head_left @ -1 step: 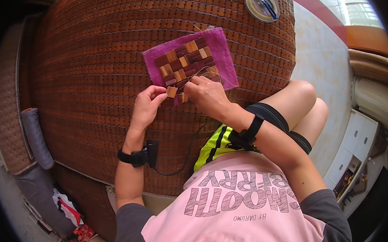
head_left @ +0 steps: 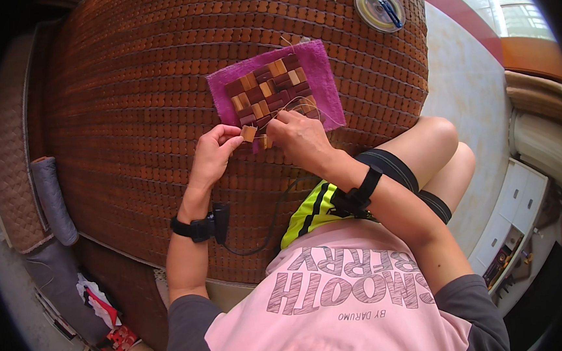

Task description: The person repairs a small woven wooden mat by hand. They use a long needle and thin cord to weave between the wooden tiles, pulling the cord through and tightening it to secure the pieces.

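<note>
Between the thumb and fingers of my left hand point(head_left: 211, 155) is a small light-brown wooden tile point(head_left: 249, 133), at the near left corner of a patch of wooden tiles point(head_left: 275, 91). The patch mixes dark red-brown and light tiles and lies on a purple cloth point(head_left: 324, 81). My right hand point(head_left: 301, 138) is closed in a pinch at the patch's near edge. A thin pale cord point(head_left: 329, 115) loops out past its fingers over the cloth. The fingertips hide what exactly the right hand pinches, though the cord runs to them.
Brown tile matting point(head_left: 140, 120) spreads beneath the cloth. At the far right, a round clear container point(head_left: 380, 9) holds coiled cord and a dark-blue-handled tool point(head_left: 392, 15). A rolled grey mat point(head_left: 55, 201) lies at the left edge. A white cabinet point(head_left: 508, 215) stands at the right.
</note>
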Demonstrator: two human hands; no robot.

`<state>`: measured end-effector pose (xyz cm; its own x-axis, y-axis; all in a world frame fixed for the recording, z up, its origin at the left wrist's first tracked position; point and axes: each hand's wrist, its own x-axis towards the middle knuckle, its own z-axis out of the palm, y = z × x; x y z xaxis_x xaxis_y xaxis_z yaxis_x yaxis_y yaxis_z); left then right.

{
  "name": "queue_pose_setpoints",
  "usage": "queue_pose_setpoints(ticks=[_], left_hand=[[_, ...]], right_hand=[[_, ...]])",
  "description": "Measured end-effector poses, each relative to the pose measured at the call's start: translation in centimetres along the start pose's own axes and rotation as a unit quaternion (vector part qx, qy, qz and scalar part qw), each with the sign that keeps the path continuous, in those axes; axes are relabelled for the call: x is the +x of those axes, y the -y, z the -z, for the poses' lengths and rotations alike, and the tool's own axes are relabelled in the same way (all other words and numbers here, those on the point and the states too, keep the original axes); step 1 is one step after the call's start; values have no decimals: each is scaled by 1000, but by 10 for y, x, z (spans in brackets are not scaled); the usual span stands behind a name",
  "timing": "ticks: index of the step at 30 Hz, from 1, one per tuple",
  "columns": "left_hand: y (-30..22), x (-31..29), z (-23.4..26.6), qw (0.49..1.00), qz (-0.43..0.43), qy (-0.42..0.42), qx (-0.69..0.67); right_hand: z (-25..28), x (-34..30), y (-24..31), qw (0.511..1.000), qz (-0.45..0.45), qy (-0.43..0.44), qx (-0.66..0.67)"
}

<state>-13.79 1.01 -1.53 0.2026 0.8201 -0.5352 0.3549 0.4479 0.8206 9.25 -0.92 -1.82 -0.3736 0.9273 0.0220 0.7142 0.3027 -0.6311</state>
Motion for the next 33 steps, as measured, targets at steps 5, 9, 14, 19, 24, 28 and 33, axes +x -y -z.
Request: queue_pose_setpoints(ticks=[5,9,14,19,24,28,33], left_hand=[[1,-2,-1,993,81,-6,-80],[3,-6,-5,984,94,-5,-149],[1,-7,-7,973,117,-4,-200],[0,-7,-9,971,116,-7,-207],[-3,-7,-16,971,123,-19,-206],[0,-6,-18,962,118,-44,-244],[8,-4,-12,944,132,-30,-300]], right_hand=[[1,-1,0,1000,-10,3,6],[2,-2,-1,1000,-18,17,11],[4,-2,-6,999,-11,6,30],[4,-1,-6,999,-7,2,32],[2,-1,-3,999,-16,4,38],[5,1,0,999,-17,-2,48],[12,2,0,998,-3,-32,61]])
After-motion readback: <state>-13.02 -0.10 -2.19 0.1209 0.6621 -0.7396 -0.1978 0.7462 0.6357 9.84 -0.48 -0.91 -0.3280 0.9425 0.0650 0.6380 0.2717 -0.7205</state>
